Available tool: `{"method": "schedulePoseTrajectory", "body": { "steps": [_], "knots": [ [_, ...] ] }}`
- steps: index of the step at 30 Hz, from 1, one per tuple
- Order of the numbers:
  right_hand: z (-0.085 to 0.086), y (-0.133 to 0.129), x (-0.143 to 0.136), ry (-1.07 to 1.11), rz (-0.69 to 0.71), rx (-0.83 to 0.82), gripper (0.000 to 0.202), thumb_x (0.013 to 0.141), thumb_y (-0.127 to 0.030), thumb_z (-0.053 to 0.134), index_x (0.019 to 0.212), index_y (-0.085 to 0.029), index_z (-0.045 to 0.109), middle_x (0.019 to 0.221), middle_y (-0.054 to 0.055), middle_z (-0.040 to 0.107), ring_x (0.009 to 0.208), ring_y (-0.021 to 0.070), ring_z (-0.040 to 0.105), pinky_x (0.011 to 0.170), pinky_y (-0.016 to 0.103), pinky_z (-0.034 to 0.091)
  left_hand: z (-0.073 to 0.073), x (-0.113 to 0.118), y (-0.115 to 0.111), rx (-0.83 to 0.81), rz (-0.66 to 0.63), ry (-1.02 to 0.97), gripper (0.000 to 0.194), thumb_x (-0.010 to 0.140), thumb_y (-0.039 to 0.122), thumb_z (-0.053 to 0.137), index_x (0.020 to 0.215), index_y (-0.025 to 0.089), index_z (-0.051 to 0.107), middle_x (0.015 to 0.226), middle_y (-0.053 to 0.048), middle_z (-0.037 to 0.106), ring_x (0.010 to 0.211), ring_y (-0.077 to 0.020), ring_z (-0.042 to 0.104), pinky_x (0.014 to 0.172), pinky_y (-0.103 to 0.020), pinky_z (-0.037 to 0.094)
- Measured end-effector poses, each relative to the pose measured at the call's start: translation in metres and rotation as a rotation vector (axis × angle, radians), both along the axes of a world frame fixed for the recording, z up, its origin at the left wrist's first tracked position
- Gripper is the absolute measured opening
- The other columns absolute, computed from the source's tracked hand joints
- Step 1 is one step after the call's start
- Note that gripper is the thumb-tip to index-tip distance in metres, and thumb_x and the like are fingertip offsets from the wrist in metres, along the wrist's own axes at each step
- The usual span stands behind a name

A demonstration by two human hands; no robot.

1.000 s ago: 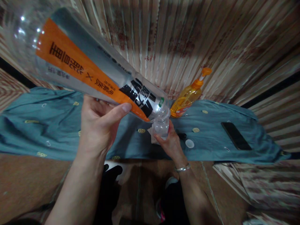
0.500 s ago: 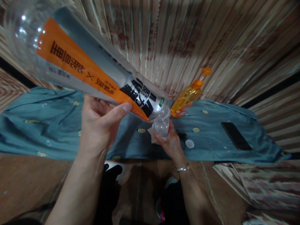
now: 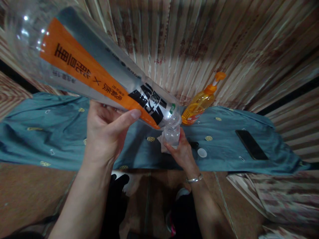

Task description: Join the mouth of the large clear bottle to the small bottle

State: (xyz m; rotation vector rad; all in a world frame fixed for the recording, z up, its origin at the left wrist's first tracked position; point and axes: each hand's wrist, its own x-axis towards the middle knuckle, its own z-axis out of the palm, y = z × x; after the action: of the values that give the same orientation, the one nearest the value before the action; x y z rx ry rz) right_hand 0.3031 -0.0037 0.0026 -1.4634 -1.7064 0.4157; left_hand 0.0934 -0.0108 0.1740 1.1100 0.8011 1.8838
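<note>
Almost nothing has shifted since the earlier frames: the large clear bottle [image 3: 99, 69] stays tipped at the same slant, and both hands hold as before. The left hand [image 3: 104, 132] is curled under the bottle, thumb pressed along the orange label, fingers wrapped behind. The bottle's long axis runs from upper left, close to the camera, down to the lower right, with its mouth pointing down into the small clear container [image 3: 171, 134]. That container stands upright just right of the left hand, its opening touching the bottle's neck. The right hand [image 3: 183, 152] closes around its lower part from below. Just right of that hand a white cap [image 3: 202, 152] lies on the blue cloth [image 3: 62, 139]. Beyond it stands an orange pump bottle [image 3: 199, 104]; farther right lies a black phone [image 3: 251, 144].
</note>
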Motion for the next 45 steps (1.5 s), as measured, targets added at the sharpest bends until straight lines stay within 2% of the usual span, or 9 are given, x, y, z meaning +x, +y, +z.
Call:
{"method": "schedulePoseTrajectory", "body": {
  "steps": [6,11,18,27,33,39,45],
  "knots": [
    [-0.0018,0.0,0.0002,-0.003,-0.001,0.016,0.083,0.09,-0.045,0.076,0.159,-0.013,0.042,0.15,0.022,0.066,0.139,0.0372,0.066,0.113,0.056,0.059,-0.0002,-0.0002,0.0,0.009,-0.01,0.004,0.042,0.05,0.02,0.102,0.07,0.022,0.065,0.083,-0.003,0.075,0.102,-0.0304,0.077,0.106,-0.054,0.06],
    [-0.0028,0.0001,0.0,0.007,-0.002,0.028,0.083,0.09,-0.046,0.076,0.158,-0.012,0.043,0.15,0.022,0.066,0.137,0.0377,0.067,0.112,0.056,0.059,0.0004,0.0,-0.0005,0.014,-0.014,0.006,0.042,0.053,0.018,0.1,0.069,0.022,0.061,0.078,-0.003,0.073,0.104,-0.0318,0.076,0.104,-0.053,0.061],
    [0.0001,0.0004,-0.0015,0.018,-0.006,-0.006,0.083,0.089,-0.044,0.076,0.158,-0.012,0.043,0.148,0.022,0.068,0.137,0.037,0.067,0.113,0.055,0.059,0.0017,0.0017,-0.0005,-0.012,0.005,-0.013,0.045,0.047,0.022,0.103,0.068,0.023,0.064,0.079,-0.001,0.075,0.102,-0.0306,0.077,0.105,-0.054,0.062],
    [-0.0016,0.0004,-0.0013,0.005,-0.013,-0.006,0.084,0.089,-0.043,0.077,0.158,-0.012,0.042,0.15,0.022,0.066,0.138,0.0364,0.067,0.113,0.053,0.059,-0.0011,-0.0012,0.0009,0.013,-0.01,-0.011,0.045,0.047,0.024,0.106,0.068,0.023,0.067,0.077,-0.001,0.076,0.11,-0.0333,0.077,0.109,-0.056,0.06],
    [-0.0001,0.0016,-0.0023,0.026,-0.011,-0.012,0.083,0.087,-0.042,0.078,0.157,-0.011,0.044,0.148,0.023,0.067,0.138,0.0371,0.067,0.114,0.054,0.058,-0.0053,-0.0052,0.0033,0.061,-0.029,0.05,0.044,0.053,0.029,0.107,0.073,0.022,0.069,0.079,-0.002,0.076,0.113,-0.0338,0.077,0.108,-0.059,0.061],
    [0.0002,0.001,-0.0015,0.042,-0.006,-0.022,0.084,0.087,-0.041,0.079,0.159,-0.013,0.043,0.15,0.022,0.066,0.138,0.0374,0.067,0.113,0.056,0.059,-0.0047,-0.0046,0.003,0.049,-0.018,0.038,0.045,0.05,0.029,0.108,0.071,0.022,0.069,0.079,-0.001,0.076,0.105,-0.0319,0.079,0.106,-0.058,0.061],
    [-0.004,0.0014,-0.0012,0.017,-0.005,0.018,0.083,0.089,-0.044,0.078,0.159,-0.013,0.043,0.152,0.021,0.065,0.138,0.0366,0.067,0.113,0.055,0.059,-0.0042,-0.0033,0.0021,0.036,-0.024,0.035,0.042,0.05,0.029,0.107,0.072,0.021,0.072,0.083,-0.003,0.077,0.112,-0.0335,0.077,0.11,-0.059,0.058]
  ]
}}
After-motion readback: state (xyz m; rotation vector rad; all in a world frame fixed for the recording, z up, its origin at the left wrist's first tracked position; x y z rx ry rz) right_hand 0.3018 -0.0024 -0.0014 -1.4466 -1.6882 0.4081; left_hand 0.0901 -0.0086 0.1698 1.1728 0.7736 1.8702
